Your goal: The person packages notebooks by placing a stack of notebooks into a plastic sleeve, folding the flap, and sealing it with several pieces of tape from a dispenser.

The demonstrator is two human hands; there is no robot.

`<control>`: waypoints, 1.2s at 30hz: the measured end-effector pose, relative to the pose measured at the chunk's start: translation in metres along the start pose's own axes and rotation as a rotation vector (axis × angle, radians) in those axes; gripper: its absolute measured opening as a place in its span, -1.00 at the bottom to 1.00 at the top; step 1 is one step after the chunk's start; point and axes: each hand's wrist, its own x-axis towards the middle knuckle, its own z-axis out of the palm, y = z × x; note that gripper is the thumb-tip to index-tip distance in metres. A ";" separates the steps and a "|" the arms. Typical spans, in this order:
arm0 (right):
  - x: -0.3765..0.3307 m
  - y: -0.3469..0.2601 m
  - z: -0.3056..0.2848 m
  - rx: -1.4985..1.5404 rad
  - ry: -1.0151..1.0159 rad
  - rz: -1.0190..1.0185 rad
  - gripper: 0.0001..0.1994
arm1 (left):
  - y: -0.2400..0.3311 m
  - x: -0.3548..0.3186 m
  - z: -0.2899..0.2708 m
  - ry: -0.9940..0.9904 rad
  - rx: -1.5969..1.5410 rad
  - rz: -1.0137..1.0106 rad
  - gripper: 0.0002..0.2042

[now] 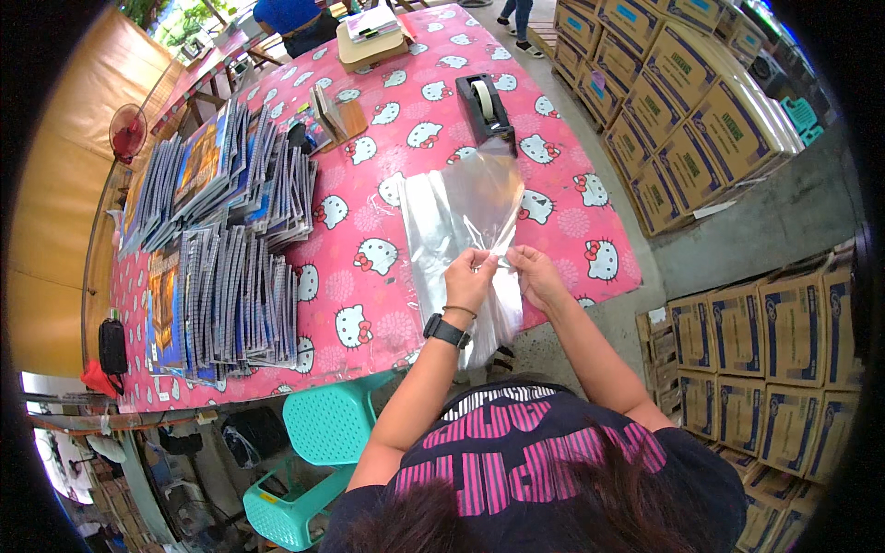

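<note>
Clear plastic bags (442,207) lie in a loose stack on the pink table, their near end hanging over its front edge. My left hand (470,278), with a dark watch on the wrist, pinches the plastic near the right side of the stack. Close beside it, my right hand (535,275) pinches the same plastic, thumb and finger pressed together. The fingertips of both hands almost meet. A black tape dispenser (483,109) with a pale roll stands just beyond the far end of the bags.
Stacks of spiral notebooks (235,295) cover the table's left side. A cardboard tray with papers (371,39) sits at the far end. Green plastic stools (330,419) stand by the front edge. Stacked cartons (687,129) rise on the right. A person (293,20) is at the far left.
</note>
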 end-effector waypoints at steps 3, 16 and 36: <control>0.005 -0.014 0.014 0.211 0.106 0.051 -0.72 | -0.002 0.001 0.000 -0.050 -0.293 -0.127 -0.70; 0.014 -0.020 0.024 -0.328 0.275 -0.052 -0.73 | 0.009 0.016 -0.014 -0.174 -0.171 -0.136 -0.69; -0.008 -0.048 0.023 -0.297 0.026 0.142 -0.32 | -0.003 0.019 -0.015 0.018 -0.521 -0.097 -0.90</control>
